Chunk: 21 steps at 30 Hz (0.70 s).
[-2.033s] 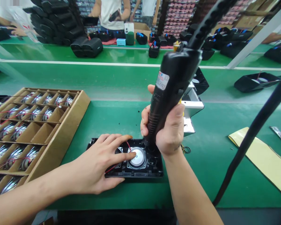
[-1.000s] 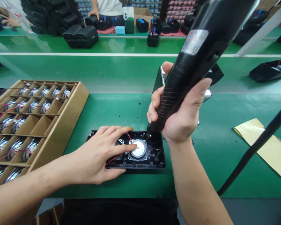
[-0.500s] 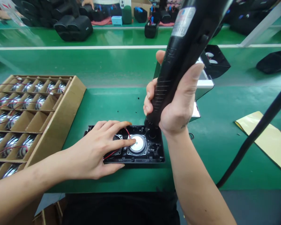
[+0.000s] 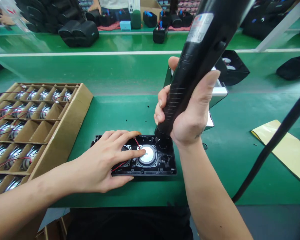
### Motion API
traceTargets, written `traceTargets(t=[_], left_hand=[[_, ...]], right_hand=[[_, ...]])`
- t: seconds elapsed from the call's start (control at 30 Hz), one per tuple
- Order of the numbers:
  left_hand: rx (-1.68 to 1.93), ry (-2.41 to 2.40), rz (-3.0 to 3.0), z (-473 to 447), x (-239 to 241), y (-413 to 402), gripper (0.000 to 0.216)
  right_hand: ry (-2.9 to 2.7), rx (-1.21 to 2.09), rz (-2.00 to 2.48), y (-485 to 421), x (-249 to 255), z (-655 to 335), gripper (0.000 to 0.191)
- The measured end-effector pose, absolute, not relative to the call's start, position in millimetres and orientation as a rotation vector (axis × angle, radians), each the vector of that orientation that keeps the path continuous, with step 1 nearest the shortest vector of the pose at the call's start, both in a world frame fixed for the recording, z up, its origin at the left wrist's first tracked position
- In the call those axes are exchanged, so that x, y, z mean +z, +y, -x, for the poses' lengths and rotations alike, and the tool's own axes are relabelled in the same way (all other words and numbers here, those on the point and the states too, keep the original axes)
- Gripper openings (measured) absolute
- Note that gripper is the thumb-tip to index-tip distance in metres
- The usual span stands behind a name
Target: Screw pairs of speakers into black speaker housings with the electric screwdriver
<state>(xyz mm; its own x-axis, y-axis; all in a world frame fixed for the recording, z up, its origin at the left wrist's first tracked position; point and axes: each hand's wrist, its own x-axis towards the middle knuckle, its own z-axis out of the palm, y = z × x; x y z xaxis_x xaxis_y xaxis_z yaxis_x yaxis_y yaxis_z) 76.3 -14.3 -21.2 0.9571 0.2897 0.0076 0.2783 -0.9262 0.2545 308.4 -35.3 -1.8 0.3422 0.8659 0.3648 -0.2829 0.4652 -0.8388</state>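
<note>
A black speaker housing [image 4: 166, 170] lies on the green bench with its inside facing up. Round speaker drivers sit in it, one a silver-backed speaker driver [image 4: 150, 156] with red wires near it. My left hand [image 4: 110, 158] spans the housing, thumb along the near edge and fingers at the far edge, the index fingertip on the silver back. It partly covers a second driver. Wrapped in my right hand [image 4: 190, 113] is a thick black electric screwdriver [image 4: 187, 73], tilted, its tip down at the housing's far side, right of the driver. The tip's exact contact is hidden.
Left stands a divided cardboard box [image 4: 76, 123] of speaker drivers. Behind my right hand is a white-and-silver object [image 4: 218, 91]; a black cable [image 4: 270, 143] crosses beside yellow paper [image 4: 285, 150]. Black housings [image 4: 78, 33] and a person's hand [image 4: 96, 6] are across the bench.
The whole view has shifted slightly, with things appearing a little lower. Both hands, the screwdriver and the housing keep nearly the same positions relative to each other.
</note>
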Motion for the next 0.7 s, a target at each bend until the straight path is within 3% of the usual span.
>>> traceTargets(t=[0.7], left_hand=[[0.086, 0.462, -2.840, -78.4, -19.3, -18.1, 0.058]], right_hand=[[-0.972, 0.854, 0.623, -29.7, -14.6, -308.2, 0.061]])
